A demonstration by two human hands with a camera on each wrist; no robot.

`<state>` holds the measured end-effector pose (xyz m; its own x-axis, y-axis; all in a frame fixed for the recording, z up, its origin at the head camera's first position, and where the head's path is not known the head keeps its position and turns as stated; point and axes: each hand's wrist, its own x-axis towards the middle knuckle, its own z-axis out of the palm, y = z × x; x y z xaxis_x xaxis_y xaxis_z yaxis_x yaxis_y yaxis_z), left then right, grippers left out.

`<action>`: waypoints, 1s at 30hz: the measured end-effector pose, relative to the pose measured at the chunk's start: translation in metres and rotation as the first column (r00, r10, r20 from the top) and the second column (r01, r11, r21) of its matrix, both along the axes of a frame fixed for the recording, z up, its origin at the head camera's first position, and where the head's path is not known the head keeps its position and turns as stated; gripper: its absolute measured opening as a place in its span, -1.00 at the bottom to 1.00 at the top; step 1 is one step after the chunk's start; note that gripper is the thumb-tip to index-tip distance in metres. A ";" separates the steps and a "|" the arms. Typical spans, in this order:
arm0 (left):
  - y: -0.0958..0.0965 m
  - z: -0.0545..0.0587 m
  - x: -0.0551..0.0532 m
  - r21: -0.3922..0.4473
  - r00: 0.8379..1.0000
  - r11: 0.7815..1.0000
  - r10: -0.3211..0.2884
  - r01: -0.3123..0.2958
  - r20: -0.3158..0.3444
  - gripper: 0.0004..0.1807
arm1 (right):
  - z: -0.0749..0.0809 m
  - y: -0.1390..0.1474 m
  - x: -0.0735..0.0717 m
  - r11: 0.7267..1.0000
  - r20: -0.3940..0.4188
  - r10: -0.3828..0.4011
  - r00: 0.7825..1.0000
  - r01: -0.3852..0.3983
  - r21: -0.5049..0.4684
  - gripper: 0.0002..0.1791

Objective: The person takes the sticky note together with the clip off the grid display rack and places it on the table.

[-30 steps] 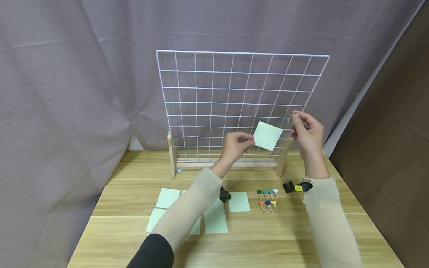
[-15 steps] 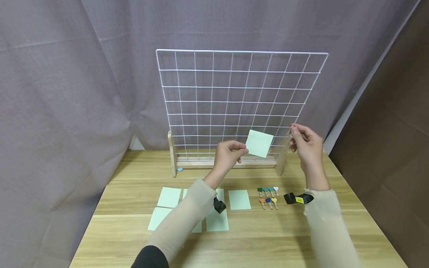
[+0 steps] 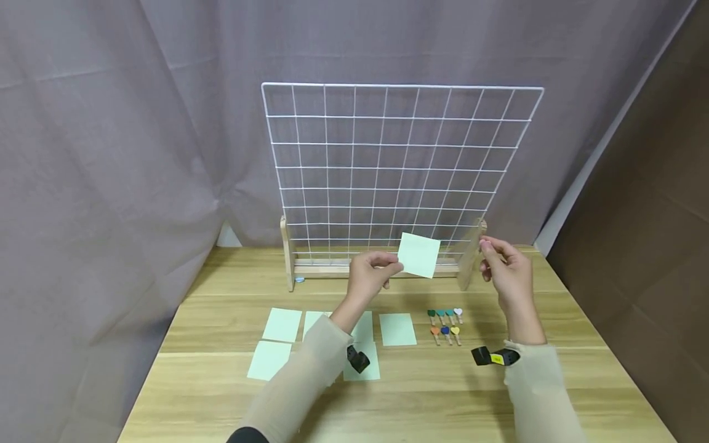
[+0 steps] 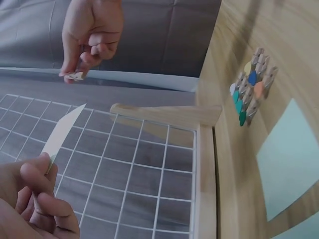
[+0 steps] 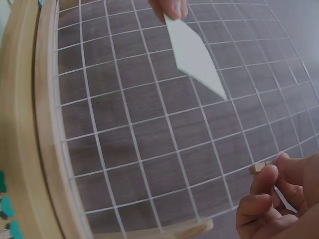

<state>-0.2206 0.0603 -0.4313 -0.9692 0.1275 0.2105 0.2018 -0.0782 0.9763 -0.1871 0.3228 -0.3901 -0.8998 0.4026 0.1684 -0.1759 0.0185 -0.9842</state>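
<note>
Between thumb and fingers, my left hand (image 3: 368, 278) pinches the edge of a pale green square of paper (image 3: 419, 255). The sheet is in the air in front of the lower part of a white wire grid (image 3: 404, 85). My right hand (image 3: 511, 277) is to the right of the sheet, near the grid's right wooden foot (image 3: 471, 258). Its fingertips pinch a small wooden clothespin (image 5: 258, 168), mostly covered by the fingers in the right wrist view. Sheet and clothespin are apart.
Several more green paper squares (image 3: 397, 330) lie in rows on the wooden table (image 3: 432, 394), some hidden by my left forearm. To their right lie several small clothespins (image 3: 445, 331) with coloured hearts. A small blue piece (image 3: 300, 279) lies by the grid's left foot (image 3: 288, 258).
Both hands have come down from higher in front of the grid. The left hand and its paper have also shifted left. Each hand keeps its grip.
</note>
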 end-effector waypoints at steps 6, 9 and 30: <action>-0.009 -0.012 0.011 0.009 1.000 1.000 -0.001 0.001 0.019 -0.87 | -0.017 0.006 0.009 0.999 0.065 0.010 0.998 -0.013 0.050 -0.85; -0.012 -0.018 0.017 0.007 0.999 1.000 0.005 -0.006 0.038 -0.87 | -0.024 0.008 0.012 0.997 0.087 0.010 0.996 -0.017 0.078 -0.85; -0.022 -0.054 0.050 -0.004 0.990 0.999 0.035 -0.035 0.134 -0.90 | -0.067 0.012 0.033 0.993 0.238 0.028 0.971 -0.054 0.104 -0.86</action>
<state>-0.1708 0.0384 -0.4854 -0.9926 0.0931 0.0782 0.0716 -0.0721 0.9948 -0.1544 0.3345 -0.4569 -0.9345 0.3558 -0.0094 0.0577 0.1254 -0.9904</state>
